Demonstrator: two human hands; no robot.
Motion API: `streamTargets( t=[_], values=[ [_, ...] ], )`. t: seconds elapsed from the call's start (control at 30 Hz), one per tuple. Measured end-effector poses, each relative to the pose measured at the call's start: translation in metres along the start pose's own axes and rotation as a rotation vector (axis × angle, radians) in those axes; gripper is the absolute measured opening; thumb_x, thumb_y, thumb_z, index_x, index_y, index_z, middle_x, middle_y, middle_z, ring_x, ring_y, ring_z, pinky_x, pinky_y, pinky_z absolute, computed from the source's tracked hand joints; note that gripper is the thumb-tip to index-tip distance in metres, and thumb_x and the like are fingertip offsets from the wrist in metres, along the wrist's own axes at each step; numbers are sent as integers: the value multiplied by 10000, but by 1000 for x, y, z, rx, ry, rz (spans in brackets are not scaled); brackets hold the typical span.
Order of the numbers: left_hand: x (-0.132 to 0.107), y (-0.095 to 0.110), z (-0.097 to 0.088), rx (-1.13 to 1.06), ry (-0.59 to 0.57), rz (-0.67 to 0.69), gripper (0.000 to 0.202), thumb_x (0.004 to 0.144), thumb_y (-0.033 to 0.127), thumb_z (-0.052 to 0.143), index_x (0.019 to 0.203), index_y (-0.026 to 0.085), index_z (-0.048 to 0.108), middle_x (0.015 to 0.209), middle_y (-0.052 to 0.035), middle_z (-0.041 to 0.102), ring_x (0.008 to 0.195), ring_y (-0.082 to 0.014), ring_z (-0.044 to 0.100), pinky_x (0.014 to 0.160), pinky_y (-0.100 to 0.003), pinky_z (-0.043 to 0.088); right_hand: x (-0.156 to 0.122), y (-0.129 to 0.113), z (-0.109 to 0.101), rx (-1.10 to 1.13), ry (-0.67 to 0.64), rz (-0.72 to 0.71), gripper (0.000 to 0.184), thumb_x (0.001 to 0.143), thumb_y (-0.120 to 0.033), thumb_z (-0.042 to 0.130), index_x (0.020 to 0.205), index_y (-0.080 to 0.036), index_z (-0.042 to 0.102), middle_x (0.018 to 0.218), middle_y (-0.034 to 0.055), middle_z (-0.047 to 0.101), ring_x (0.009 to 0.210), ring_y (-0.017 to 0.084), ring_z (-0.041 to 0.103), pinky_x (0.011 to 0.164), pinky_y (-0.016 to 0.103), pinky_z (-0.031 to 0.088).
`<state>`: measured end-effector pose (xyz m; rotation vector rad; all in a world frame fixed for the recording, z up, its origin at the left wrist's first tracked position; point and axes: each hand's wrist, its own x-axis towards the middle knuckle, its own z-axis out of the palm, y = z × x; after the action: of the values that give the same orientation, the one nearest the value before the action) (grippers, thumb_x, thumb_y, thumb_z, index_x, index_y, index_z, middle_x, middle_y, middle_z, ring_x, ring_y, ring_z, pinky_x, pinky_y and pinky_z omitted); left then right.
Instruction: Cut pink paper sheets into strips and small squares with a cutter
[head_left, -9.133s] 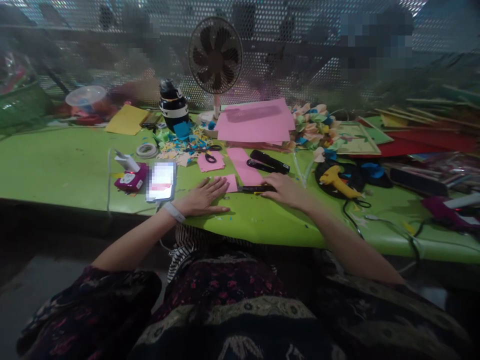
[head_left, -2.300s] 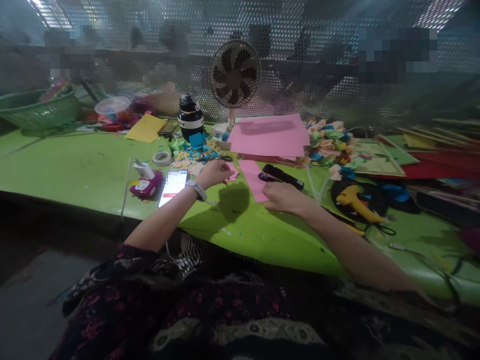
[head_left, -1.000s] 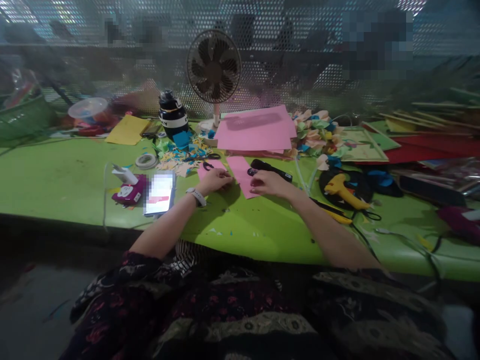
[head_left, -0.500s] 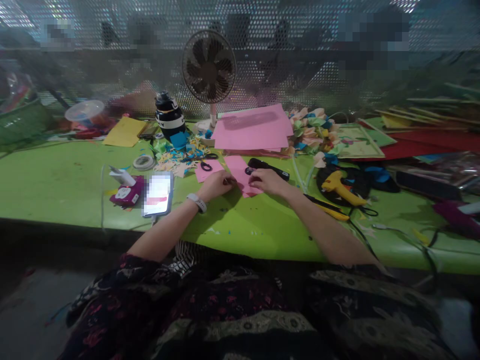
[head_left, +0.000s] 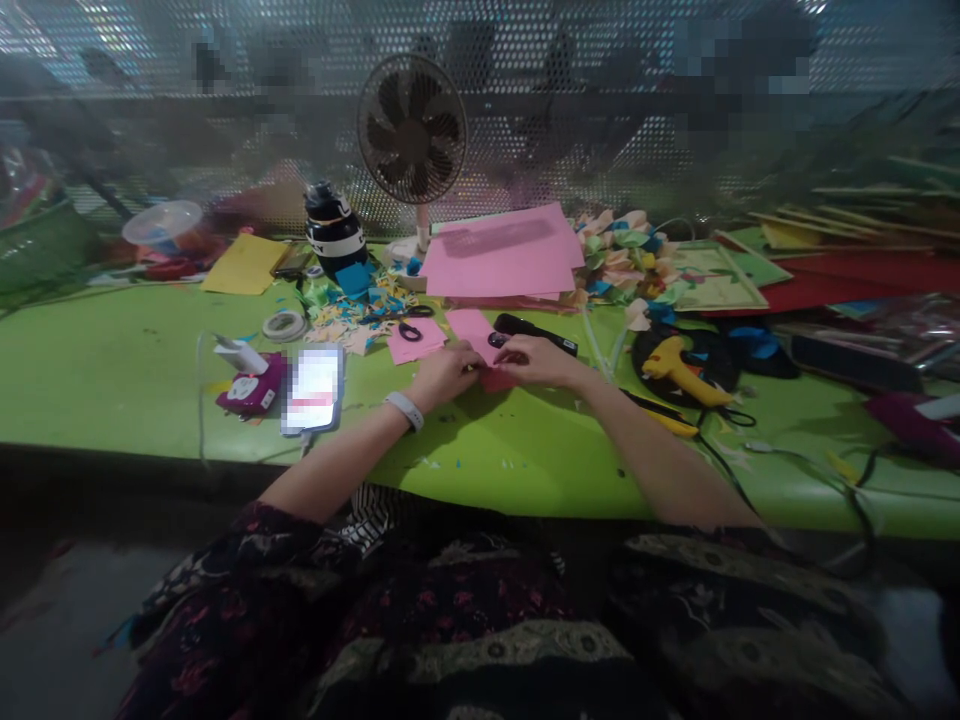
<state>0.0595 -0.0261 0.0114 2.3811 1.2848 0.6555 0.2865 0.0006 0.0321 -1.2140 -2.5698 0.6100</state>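
A strip of pink paper [head_left: 472,326] lies on the green table, its near end folded over between my hands. My left hand [head_left: 448,374], with a white band on the wrist, has its fingers closed on the left edge of the fold. From the other side my right hand [head_left: 538,360] pinches the right edge of the paper. Black-handled scissors [head_left: 411,332] lie left of the strip, partly over smaller pink pieces [head_left: 421,346]. Just behind my right hand is a long black tool [head_left: 536,332], its kind unclear.
Large pink sheets [head_left: 502,255] are stacked ahead, before a fan [head_left: 412,130]. Paper scraps [head_left: 337,325], a tape roll [head_left: 285,325], a dark bottle [head_left: 335,232] and a lit phone [head_left: 313,388] lie left. Rightward are a yellow glue gun [head_left: 684,372], a yellow cutter [head_left: 664,415] and cables.
My left hand has moved right, closer to my right hand. The near end of the pink strip is now folded up, and less of it shows between my hands.
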Motion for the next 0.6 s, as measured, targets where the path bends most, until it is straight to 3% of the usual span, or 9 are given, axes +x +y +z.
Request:
streamTargets(
  t=[0.17,0.23,0.27,0.33,0.43,0.53,0.6],
  values=[
    [-2,2,-2,-70,65,-23,153,915,127,662,929,201,795,1039,-94,761,949,-213,691,859,-321,525,-5,3,8,-21,53,-101,240,882,-231,693,1086,-163,799,1182,134,766,1112,279,697,981,400,525],
    [-2,1,-1,-148,123,-75,77,929,223,703,926,190,772,966,-87,764,860,-193,679,806,-303,518,-4,5,13,-26,146,-67,244,946,-208,607,1081,-178,808,1119,119,796,1045,273,727,942,402,539],
    [-2,0,-1,-210,155,-112,130,935,303,723,911,180,758,916,-85,762,811,-187,670,776,-298,515,-4,5,15,-12,203,-45,272,971,-200,571,1104,-186,808,1098,111,807,999,265,741,909,394,549],
    [-1,-2,1,-389,180,-204,350,941,495,715,838,161,732,819,-87,749,742,-186,663,745,-305,521,-3,6,19,31,324,-25,298,994,-202,552,1154,-194,803,1089,102,818,938,255,759,857,379,564],
    [2,-6,1,-813,91,-365,598,937,713,609,774,150,726,790,-115,758,773,-216,714,810,-353,559,-3,7,22,64,433,-69,299,991,-172,555,1150,-185,807,1095,101,822,947,256,771,863,383,585],
    [5,-12,0,-1183,10,-513,635,916,765,604,863,150,751,846,-135,791,851,-236,755,886,-393,582,-4,5,26,50,436,-147,294,980,-145,569,1135,-190,814,1092,99,822,970,258,772,882,406,606],
    [7,-17,0,-1295,-3,-562,610,906,749,641,906,149,754,871,-144,801,872,-235,764,908,-403,587,-5,1,28,36,421,-211,295,987,-159,582,1169,-210,808,1114,91,819,1009,257,768,902,418,616]
  ],
)
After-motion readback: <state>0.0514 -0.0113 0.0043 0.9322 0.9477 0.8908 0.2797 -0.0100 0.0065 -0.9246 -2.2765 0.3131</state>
